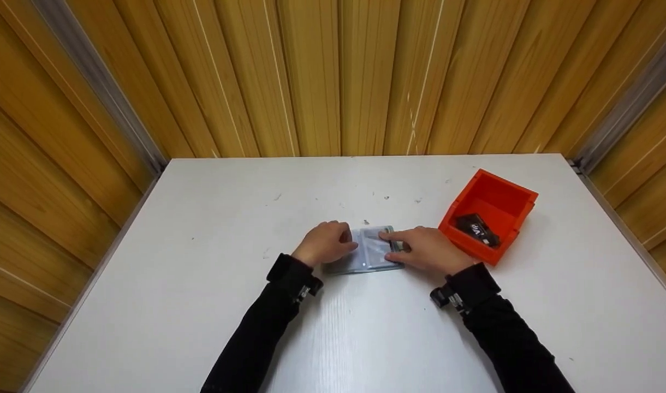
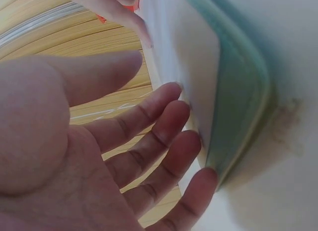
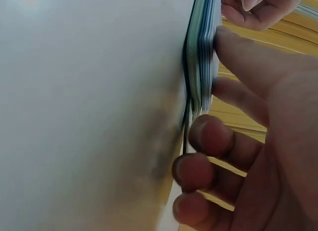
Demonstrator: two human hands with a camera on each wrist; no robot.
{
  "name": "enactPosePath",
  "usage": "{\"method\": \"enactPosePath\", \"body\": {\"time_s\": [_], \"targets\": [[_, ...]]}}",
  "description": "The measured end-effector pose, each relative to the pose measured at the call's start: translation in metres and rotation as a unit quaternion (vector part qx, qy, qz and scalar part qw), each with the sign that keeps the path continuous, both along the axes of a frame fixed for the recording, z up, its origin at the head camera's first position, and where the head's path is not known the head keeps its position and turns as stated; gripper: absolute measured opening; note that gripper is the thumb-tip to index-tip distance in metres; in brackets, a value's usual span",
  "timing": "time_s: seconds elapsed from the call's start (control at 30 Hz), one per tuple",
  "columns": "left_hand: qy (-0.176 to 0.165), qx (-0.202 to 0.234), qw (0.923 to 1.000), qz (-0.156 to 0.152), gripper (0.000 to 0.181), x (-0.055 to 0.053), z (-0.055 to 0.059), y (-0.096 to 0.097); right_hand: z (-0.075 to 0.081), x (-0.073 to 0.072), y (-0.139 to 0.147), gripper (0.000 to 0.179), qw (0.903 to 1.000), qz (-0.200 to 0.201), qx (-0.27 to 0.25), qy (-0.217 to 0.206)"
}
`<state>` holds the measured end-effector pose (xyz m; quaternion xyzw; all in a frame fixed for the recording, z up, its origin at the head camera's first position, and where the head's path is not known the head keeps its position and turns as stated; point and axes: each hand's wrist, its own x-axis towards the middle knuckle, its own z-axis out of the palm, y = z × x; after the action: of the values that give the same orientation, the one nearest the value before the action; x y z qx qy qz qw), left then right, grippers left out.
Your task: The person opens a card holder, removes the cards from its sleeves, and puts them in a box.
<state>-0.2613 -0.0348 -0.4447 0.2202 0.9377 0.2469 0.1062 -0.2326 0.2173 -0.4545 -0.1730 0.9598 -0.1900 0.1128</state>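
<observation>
A card holder (image 1: 374, 252) with a teal cover (image 2: 241, 92) and clear plastic sleeves lies spread open on the white table. My left hand (image 1: 326, 243) is at its left part, fingers loosely bent; in the left wrist view the fingertips touch the near side of the sleeves and cover, with the thumb held apart. From the right, my right hand (image 1: 430, 248) rests its thumb and forefinger on the top sleeve. The right wrist view shows the stacked sleeve edges (image 3: 206, 57), and the other three fingers loosely bent by the cover's edge, gripping nothing visible.
An orange-red bin (image 1: 505, 204) stands on the table just beyond my right hand. Inside it lie dark cards (image 1: 476, 228), one marked "VIP". Wood-patterned walls (image 1: 360, 82) enclose the white table (image 1: 202, 218) at the back and sides.
</observation>
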Motion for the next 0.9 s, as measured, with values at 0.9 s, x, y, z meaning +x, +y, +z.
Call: {"method": "enactPosePath", "body": {"time_s": [0.9], "targets": [[0.035,0.038,0.9960,0.073,0.036,-0.001,0.005,-0.003,0.002,0.009,-0.024,0.043,0.9926,0.087,-0.078,-0.033]]}}
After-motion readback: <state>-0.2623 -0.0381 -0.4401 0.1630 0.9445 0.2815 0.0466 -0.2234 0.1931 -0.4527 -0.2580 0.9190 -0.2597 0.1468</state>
